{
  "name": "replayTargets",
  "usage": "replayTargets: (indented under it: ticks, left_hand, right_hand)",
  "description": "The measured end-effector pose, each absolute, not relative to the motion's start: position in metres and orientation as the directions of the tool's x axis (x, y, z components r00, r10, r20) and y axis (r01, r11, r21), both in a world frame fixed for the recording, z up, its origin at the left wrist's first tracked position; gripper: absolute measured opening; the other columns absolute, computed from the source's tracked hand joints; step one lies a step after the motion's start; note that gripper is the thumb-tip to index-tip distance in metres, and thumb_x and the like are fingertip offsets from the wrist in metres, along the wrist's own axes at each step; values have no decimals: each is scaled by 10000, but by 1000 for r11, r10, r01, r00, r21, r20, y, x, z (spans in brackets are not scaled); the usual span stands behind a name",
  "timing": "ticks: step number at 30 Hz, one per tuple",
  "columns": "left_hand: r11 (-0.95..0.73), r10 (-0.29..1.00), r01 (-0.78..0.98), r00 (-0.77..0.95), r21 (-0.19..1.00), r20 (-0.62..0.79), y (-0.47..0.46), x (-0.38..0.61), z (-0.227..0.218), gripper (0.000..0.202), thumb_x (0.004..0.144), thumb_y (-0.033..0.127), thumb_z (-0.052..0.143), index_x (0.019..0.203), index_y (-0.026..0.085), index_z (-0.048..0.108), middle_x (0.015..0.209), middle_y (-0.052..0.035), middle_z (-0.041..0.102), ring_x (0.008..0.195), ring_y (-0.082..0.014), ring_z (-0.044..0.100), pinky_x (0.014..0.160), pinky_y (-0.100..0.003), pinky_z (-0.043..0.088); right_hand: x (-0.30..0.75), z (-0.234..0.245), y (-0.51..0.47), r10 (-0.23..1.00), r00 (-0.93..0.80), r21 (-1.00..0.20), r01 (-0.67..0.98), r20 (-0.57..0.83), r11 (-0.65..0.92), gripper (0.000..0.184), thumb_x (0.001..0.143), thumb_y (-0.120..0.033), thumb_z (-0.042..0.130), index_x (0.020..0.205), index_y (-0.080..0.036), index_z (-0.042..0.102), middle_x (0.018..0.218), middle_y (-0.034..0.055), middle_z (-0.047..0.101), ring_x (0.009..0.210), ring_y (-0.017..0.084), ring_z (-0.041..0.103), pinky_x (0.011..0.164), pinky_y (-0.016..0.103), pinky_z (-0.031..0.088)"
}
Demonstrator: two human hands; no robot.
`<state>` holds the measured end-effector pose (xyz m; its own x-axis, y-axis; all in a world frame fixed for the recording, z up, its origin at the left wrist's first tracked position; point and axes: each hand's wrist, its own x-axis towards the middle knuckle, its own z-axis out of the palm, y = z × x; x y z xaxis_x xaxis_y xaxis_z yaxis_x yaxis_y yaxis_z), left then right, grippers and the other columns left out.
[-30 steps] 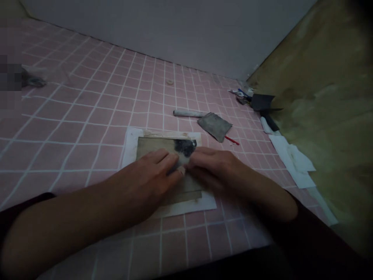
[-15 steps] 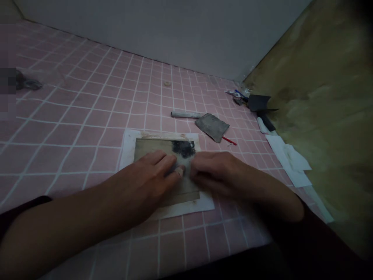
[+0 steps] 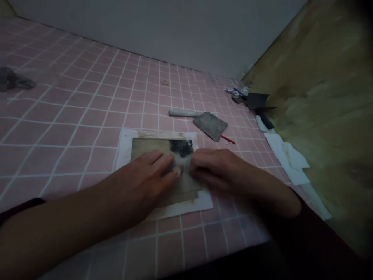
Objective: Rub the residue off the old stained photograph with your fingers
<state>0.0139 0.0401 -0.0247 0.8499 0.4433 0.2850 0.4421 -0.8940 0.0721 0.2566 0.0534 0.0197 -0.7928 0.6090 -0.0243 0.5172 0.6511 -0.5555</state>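
Observation:
A flat greyish-tan sheet (image 3: 148, 144) with a dark black patch (image 3: 177, 147) near its upper right corner lies on white paper (image 3: 124, 149). Across the sheet rests my left hand (image 3: 154, 171), palm down with its fingers extended and pressing on the surface; a light band shows on one finger. My right hand (image 3: 214, 167) is curled closed at the sheet's right edge, partly blurred. Whatever its fingers hold, if anything, is hidden. Both hands cover much of the sheet's middle.
Beyond the sheet lie a grey tube (image 3: 182, 113), a grey flat square piece (image 3: 210, 126) and a thin red stick (image 3: 227, 139). A small ring (image 3: 164, 82) sits farther back. Along the right wall are a black angular object (image 3: 258, 101) and white papers (image 3: 287, 157).
The whole view has shifted slightly, so things appear a little farther left. Both hands keep about the same places on the sheet; the right one is blurred in both frames.

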Motion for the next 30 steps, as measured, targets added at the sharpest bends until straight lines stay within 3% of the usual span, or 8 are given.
replayTargets:
  ticks: [3,8,13,18,23,27,30]
  left_hand:
    - [-894,445,440,845,86,297,41,14,-26,294,944,126,403,1163,94,597,1071,-151,581,902,-262,522,780,-447,538]
    - [-897,439,436,856,74,271,41,14,-27,284,932,118,412,1147,108,597,1062,-141,590,912,-253,529,789,-426,532]
    - [-882,467,463,836,84,290,40,15,-26,259,921,130,430,1112,122,604,1069,-139,582,905,-251,516,785,-430,526]
    - [-887,461,446,851,117,251,40,15,-24,209,909,104,442,1016,140,618,1054,-129,583,905,-257,521,784,-433,528]
    - [-880,474,461,851,111,224,41,15,-23,191,906,115,464,1019,131,617,1000,-122,577,875,-258,514,784,-453,527]
    - [-888,460,443,858,124,228,41,15,-24,164,895,97,474,961,142,617,1002,-120,577,867,-253,515,776,-440,527]
    - [-886,463,447,854,120,236,40,15,-24,188,896,94,464,993,139,619,1004,-122,580,861,-254,514,770,-439,525]
  right_hand:
    - [257,18,54,660,-748,-491,550,71,676,158,931,-94,498,793,-171,494,792,-14,481,737,109,461,686,239,355]
    - [255,26,50,531,-830,-626,508,-172,592,179,931,-73,504,786,-179,501,760,-37,491,697,86,480,678,210,378]
    - [253,14,55,675,-730,-475,561,103,679,165,955,-125,468,802,-184,487,804,2,489,765,136,470,697,264,363]
    - [250,16,52,542,-838,-600,466,-63,650,163,933,-75,497,809,-180,490,784,-24,490,717,97,474,692,220,376]
    - [248,15,51,652,-754,-489,539,83,686,144,956,-116,466,827,-164,506,819,7,482,765,127,471,699,254,365]
    - [248,17,52,551,-833,-602,466,-52,648,164,952,-94,473,812,-173,506,791,-13,500,720,103,477,694,228,383]
    - [248,14,55,575,-818,-594,458,10,661,164,960,-114,472,816,-182,511,782,-11,507,729,114,482,702,239,386]
